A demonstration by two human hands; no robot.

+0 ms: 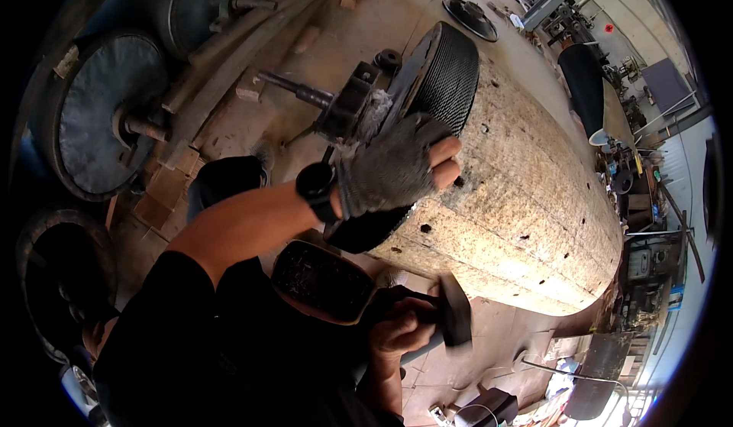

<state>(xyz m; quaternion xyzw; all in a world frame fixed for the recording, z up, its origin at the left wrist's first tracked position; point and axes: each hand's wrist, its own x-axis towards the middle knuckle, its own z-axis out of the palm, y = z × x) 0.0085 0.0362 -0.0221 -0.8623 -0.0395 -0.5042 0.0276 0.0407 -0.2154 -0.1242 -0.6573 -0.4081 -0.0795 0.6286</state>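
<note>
- I see a large pale drum (527, 221) lying on its side, spanning from the upper middle to the lower right of the frame.
- My left hand (397, 167), in a grey glove that leaves fingertips bare, rests at the drum's near end, at the centre. Its fingers are loosely curled against the surface; I cannot tell whether they pinch anything small.
- My right hand (405, 328), lower middle, has its fingers wrapped tightly around a hammer (456, 312), whose dark head is blurred and apart from the drum.
- A dark tub (332, 321) sits between my arms, left of the hammer; its contents are too dim to tell.
- As for progress, a black ribbed band (452, 76) is already around the drum's end, beside the metal shaft (298, 91). The long pale body beyond is uncovered and dotted with dark holes. I judge the work partly done; how much is left, I cannot tell.
- Upper left, another drum (114, 114) with a dark end lies near wooden beams (244, 68).
</note>
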